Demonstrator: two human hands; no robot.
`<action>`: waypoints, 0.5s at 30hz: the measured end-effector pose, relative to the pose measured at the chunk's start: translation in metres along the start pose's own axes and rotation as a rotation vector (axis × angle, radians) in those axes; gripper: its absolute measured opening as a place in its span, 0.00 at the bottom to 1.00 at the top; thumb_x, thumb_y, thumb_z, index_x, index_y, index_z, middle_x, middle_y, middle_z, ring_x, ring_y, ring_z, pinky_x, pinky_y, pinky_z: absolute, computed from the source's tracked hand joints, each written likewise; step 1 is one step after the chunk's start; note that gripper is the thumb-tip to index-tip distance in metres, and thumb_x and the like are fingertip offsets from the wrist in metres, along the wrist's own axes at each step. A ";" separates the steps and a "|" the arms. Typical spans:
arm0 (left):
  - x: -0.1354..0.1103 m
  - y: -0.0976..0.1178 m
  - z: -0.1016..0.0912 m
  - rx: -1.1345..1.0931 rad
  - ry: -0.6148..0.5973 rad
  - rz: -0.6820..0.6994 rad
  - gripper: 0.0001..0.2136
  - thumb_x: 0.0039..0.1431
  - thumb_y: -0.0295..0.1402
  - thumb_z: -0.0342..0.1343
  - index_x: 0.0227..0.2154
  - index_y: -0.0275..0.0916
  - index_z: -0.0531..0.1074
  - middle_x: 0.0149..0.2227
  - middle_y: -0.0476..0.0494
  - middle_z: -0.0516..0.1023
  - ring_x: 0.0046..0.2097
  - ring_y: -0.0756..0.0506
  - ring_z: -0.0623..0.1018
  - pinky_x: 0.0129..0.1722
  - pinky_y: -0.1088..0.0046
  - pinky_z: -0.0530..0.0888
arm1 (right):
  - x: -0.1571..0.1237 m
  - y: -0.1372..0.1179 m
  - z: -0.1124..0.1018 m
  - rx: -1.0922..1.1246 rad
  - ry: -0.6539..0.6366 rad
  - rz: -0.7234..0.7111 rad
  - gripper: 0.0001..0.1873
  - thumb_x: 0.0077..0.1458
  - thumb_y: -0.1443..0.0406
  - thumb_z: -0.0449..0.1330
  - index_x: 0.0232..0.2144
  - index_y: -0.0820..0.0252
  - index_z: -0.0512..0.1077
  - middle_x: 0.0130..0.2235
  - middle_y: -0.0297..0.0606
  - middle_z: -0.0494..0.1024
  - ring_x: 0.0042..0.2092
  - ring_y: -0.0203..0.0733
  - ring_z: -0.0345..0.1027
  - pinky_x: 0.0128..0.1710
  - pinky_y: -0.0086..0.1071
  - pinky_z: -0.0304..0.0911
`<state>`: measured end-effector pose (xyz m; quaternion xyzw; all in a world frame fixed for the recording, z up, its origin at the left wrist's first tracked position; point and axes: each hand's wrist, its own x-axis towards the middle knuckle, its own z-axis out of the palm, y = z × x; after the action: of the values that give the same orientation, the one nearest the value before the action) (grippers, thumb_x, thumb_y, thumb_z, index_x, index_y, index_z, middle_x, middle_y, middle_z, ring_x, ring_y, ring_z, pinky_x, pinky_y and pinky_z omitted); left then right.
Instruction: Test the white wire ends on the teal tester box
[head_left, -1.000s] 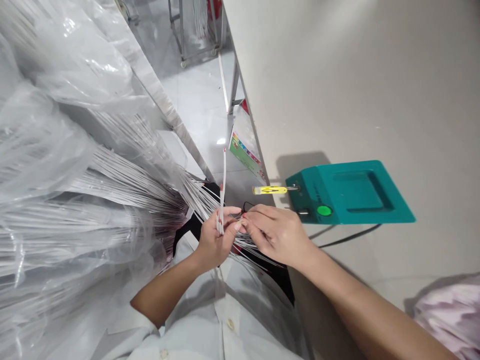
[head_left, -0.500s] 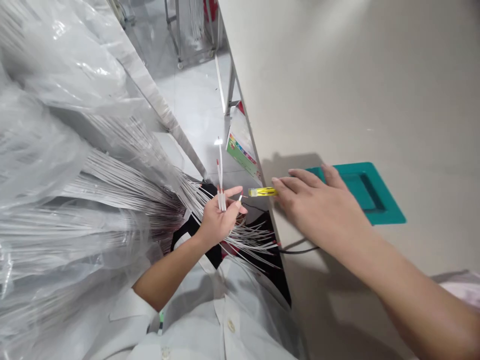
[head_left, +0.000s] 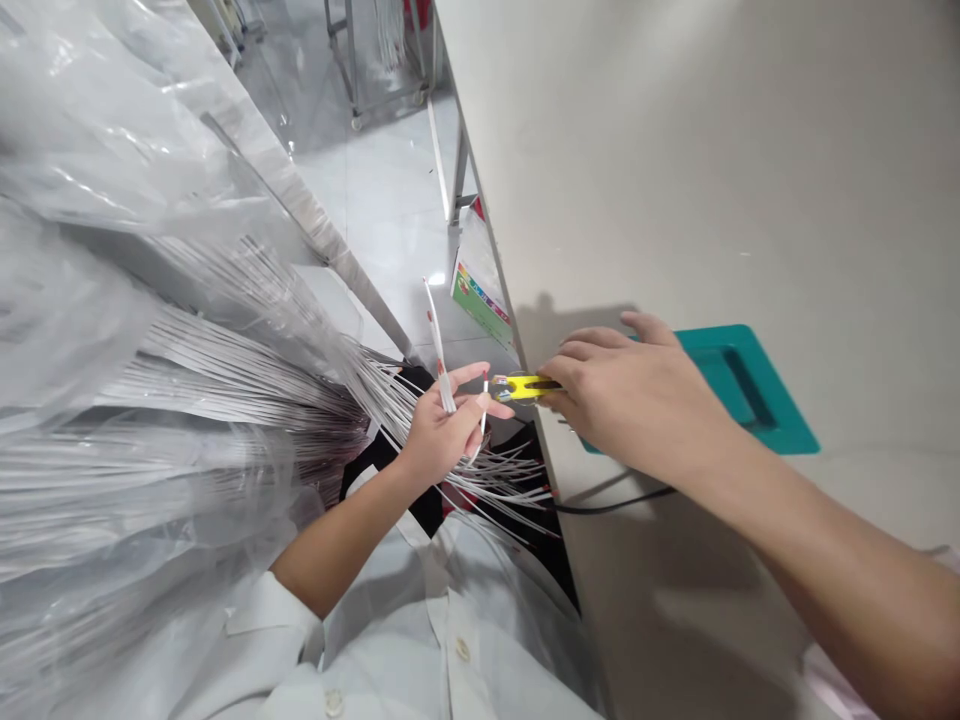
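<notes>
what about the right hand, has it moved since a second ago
Yes. The right hand went rightward from the wires to the teal box, onto its yellow tip.

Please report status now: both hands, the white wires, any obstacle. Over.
Left hand shut on white wires, ends up. Right hand pinches yellow piece at teal box. Wire bundle crowds left side.

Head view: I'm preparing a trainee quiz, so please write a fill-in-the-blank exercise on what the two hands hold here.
1. The left hand holds thin white wires marked ___ near their ends.
2. The right hand pinches the small ___ plastic piece sticking out of the teal plastic box.
3. A thin ___ cable lies on the beige table under the right wrist.
Missing words: red; yellow; black.
</notes>
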<state>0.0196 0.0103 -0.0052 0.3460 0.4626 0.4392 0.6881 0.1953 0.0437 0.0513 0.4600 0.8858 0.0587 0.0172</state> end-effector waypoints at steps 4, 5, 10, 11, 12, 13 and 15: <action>-0.001 -0.004 0.004 -0.057 0.028 -0.027 0.21 0.52 0.35 0.58 0.49 0.33 0.65 0.27 0.45 0.79 0.12 0.59 0.61 0.11 0.81 0.55 | -0.003 0.000 0.005 0.021 0.026 0.025 0.11 0.55 0.67 0.51 0.23 0.58 0.70 0.26 0.40 0.76 0.34 0.47 0.69 0.48 0.50 0.51; -0.002 -0.005 0.005 -0.066 0.031 -0.029 0.21 0.51 0.35 0.58 0.49 0.33 0.65 0.27 0.44 0.80 0.12 0.59 0.61 0.11 0.81 0.55 | -0.004 0.000 0.006 0.023 0.041 0.022 0.12 0.55 0.67 0.50 0.23 0.58 0.70 0.26 0.39 0.76 0.33 0.46 0.68 0.48 0.50 0.50; -0.002 -0.011 0.006 -0.065 0.031 -0.026 0.23 0.52 0.37 0.58 0.50 0.33 0.65 0.28 0.43 0.80 0.12 0.59 0.61 0.11 0.81 0.55 | -0.004 0.000 0.007 -0.009 0.068 0.002 0.13 0.55 0.67 0.49 0.22 0.57 0.70 0.25 0.38 0.75 0.33 0.46 0.68 0.49 0.50 0.50; -0.002 -0.012 0.006 -0.054 0.032 -0.024 0.23 0.52 0.37 0.58 0.50 0.33 0.65 0.28 0.43 0.80 0.12 0.59 0.61 0.11 0.81 0.56 | -0.004 0.000 0.006 -0.013 0.055 0.009 0.13 0.55 0.67 0.49 0.23 0.57 0.70 0.25 0.38 0.75 0.33 0.46 0.68 0.50 0.50 0.50; -0.002 -0.012 0.007 -0.038 0.032 -0.023 0.24 0.52 0.37 0.58 0.51 0.33 0.65 0.28 0.43 0.80 0.12 0.59 0.61 0.11 0.81 0.56 | -0.003 -0.001 0.005 -0.014 0.038 0.017 0.12 0.54 0.66 0.50 0.23 0.57 0.70 0.25 0.38 0.75 0.33 0.46 0.68 0.50 0.50 0.49; -0.002 -0.012 0.007 -0.019 0.033 -0.022 0.24 0.52 0.37 0.57 0.51 0.33 0.65 0.29 0.43 0.80 0.12 0.59 0.61 0.11 0.81 0.56 | -0.003 -0.001 0.004 -0.014 0.016 0.028 0.12 0.54 0.66 0.50 0.24 0.58 0.71 0.26 0.39 0.76 0.33 0.46 0.68 0.51 0.50 0.49; -0.002 -0.011 0.008 0.025 0.034 -0.016 0.23 0.53 0.37 0.57 0.51 0.33 0.65 0.29 0.42 0.80 0.12 0.59 0.62 0.11 0.82 0.57 | -0.003 -0.003 0.002 -0.019 -0.021 0.040 0.11 0.55 0.64 0.50 0.25 0.58 0.71 0.28 0.40 0.76 0.34 0.47 0.68 0.52 0.52 0.47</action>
<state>0.0297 0.0035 -0.0118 0.3433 0.4825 0.4336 0.6792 0.1949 0.0396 0.0489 0.4782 0.8755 0.0627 0.0298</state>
